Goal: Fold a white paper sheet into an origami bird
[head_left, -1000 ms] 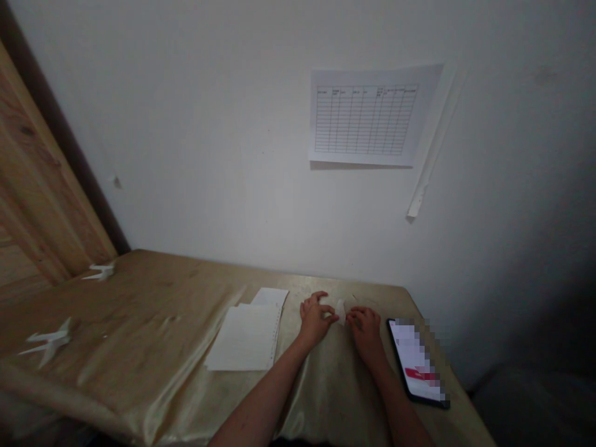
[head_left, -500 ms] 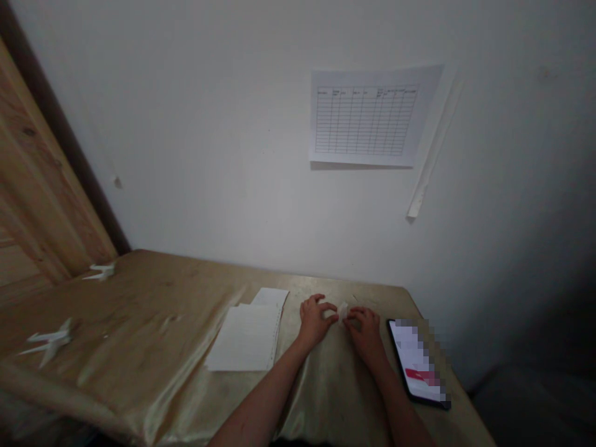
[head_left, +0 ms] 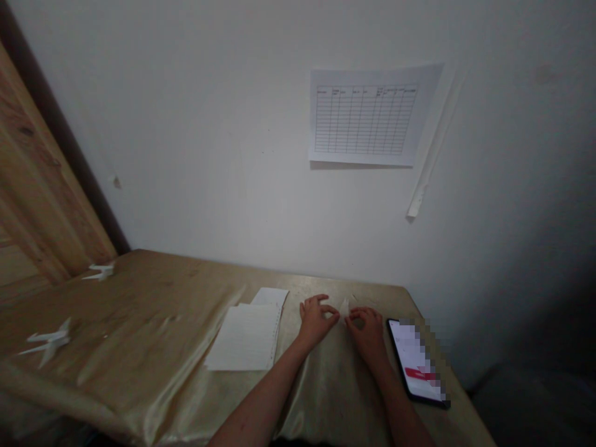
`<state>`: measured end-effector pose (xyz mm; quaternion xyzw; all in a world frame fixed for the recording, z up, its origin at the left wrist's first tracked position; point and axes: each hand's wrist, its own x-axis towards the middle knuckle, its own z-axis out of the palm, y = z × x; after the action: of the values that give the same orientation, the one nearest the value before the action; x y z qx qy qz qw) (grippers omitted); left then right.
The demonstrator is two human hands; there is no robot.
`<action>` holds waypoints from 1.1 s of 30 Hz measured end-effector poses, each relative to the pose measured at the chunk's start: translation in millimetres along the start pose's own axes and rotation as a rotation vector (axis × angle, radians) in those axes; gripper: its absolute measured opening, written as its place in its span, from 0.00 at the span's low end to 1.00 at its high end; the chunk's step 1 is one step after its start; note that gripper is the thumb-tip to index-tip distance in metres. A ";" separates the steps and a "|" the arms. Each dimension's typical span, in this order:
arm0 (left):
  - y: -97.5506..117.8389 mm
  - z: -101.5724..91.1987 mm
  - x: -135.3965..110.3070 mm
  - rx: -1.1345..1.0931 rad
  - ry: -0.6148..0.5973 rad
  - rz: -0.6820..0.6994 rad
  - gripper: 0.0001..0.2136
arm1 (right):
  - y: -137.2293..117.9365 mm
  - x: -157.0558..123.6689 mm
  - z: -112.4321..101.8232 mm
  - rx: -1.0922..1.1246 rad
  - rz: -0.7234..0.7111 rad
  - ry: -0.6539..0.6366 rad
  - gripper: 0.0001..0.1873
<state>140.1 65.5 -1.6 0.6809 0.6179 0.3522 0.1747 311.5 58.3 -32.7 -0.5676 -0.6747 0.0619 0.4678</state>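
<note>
Between my two hands is a small piece of folded white paper [head_left: 344, 307], pointed at its top. My left hand [head_left: 317, 320] pinches the paper's left side between thumb and forefinger, the other fingers curled above. On the other side, my right hand [head_left: 366, 326] has thumb and forefinger closed at the paper's lower right edge. The fingertips cover the paper's lower part, so its full shape cannot be made out. Left of my left hand lies a stack of lined white sheets [head_left: 244, 338] with torn-edge holes along its right side.
A phone [head_left: 414, 366] with a lit screen lies right of my right hand. Two folded paper figures [head_left: 49, 341] sit at the table's left. A gold cloth [head_left: 153, 323] with wrinkles covers the table. A printed chart [head_left: 365, 118] hangs on the wall behind.
The folded paper between my hands now shows a narrower, more upright point. My right thumb and forefinger have drawn together slightly lower. Everything else stays put.
</note>
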 end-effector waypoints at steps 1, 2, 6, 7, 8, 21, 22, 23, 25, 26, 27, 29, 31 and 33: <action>0.1 -0.2 0.0 -0.003 0.002 -0.002 0.03 | 0.1 0.0 0.3 0.001 0.004 -0.001 0.09; 0.4 -0.4 -0.2 -0.006 0.002 -0.005 0.03 | 0.5 -0.1 0.7 0.001 0.010 -0.001 0.09; 2.7 -1.6 -1.5 -0.021 -0.007 -0.006 0.03 | 2.9 -0.5 2.4 -0.006 0.027 0.002 0.09; 3.2 -1.9 -2.0 -0.025 -0.010 -0.007 0.03 | 3.4 -0.7 2.8 -0.008 0.029 0.005 0.09; 3.5 -2.1 -2.3 -0.027 -0.014 -0.008 0.03 | 3.7 -0.9 3.0 -0.009 0.029 0.006 0.09; -1.5 -2.5 1.4 -0.020 0.031 -0.030 0.04 | -7.2 -1.4 -2.1 0.075 0.005 -0.106 0.05; -0.7 -3.2 1.2 -0.020 0.027 -0.030 0.03 | -8.0 -1.6 -2.3 0.070 0.012 -0.110 0.05; 0.3 -4.2 1.0 -0.021 0.020 -0.027 0.03 | -8.5 -1.8 -2.4 0.066 0.018 -0.111 0.05; 2.4 -6.4 0.5 -0.023 0.007 -0.025 0.03 | -8.9 -2.4 -2.3 0.063 0.020 -0.114 0.05; 3.4 -7.4 0.2 -0.024 0.000 -0.025 0.02 | -8.7 -2.7 -2.1 0.063 0.017 -0.115 0.05; 4.1 -8.3 0.0 -0.024 -0.008 -0.027 0.02 | -8.3 -2.9 -1.8 0.062 0.014 -0.114 0.06; 4.7 -9.3 -0.5 -0.023 -0.019 -0.031 0.04 | -7.0 -3.3 -1.3 0.059 0.014 -0.108 0.07; 4.5 -9.4 -1.0 -0.014 -0.037 -0.025 0.06 | -5.4 -3.3 -0.8 0.053 0.020 -0.099 0.08; 4.0 -8.9 -1.6 0.002 -0.052 -0.016 0.10 | -3.8 -3.0 -0.3 0.049 0.026 -0.094 0.09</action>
<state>136.8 61.5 6.8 0.6850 0.6188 0.3326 0.1928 308.8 54.3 -31.9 -0.5610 -0.6869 0.1111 0.4486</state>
